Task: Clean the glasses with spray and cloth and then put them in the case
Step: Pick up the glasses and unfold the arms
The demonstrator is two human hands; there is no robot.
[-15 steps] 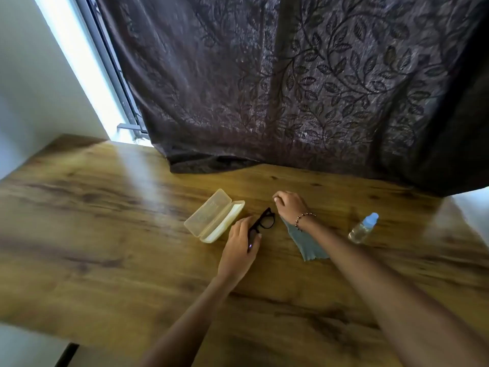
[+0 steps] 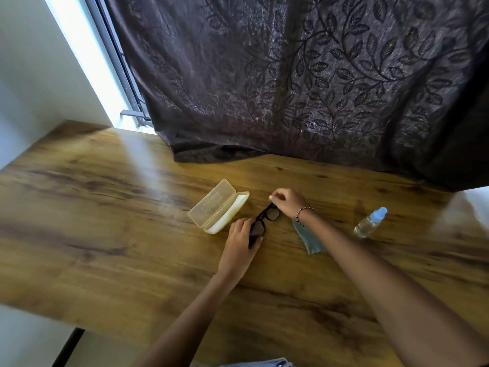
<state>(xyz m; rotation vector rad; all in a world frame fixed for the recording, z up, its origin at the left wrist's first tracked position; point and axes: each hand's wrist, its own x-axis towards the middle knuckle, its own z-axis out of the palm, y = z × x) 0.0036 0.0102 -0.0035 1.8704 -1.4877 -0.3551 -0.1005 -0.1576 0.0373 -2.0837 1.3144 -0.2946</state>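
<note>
Black-framed glasses (image 2: 267, 216) are held just above the wooden table (image 2: 105, 234), between both hands. My left hand (image 2: 242, 242) grips the near end of the frame. My right hand (image 2: 288, 202), with a bead bracelet on its wrist, pinches the far end. A pale yellow translucent case (image 2: 218, 206) lies open just left of the glasses. A light blue cloth (image 2: 308, 238) lies flat on the table, partly hidden under my right wrist. A small clear spray bottle (image 2: 370, 222) with a pale blue cap stands to the right.
A dark leaf-patterned curtain (image 2: 291, 88) hangs behind the table, its hem resting on the far edge. A bright window strip (image 2: 87, 62) lies at the left. The table's near edge runs along the lower left.
My right hand has closed on the far end of the glasses. My left hand's fingers have curled more around the near end, and the glasses sit slightly higher.
</note>
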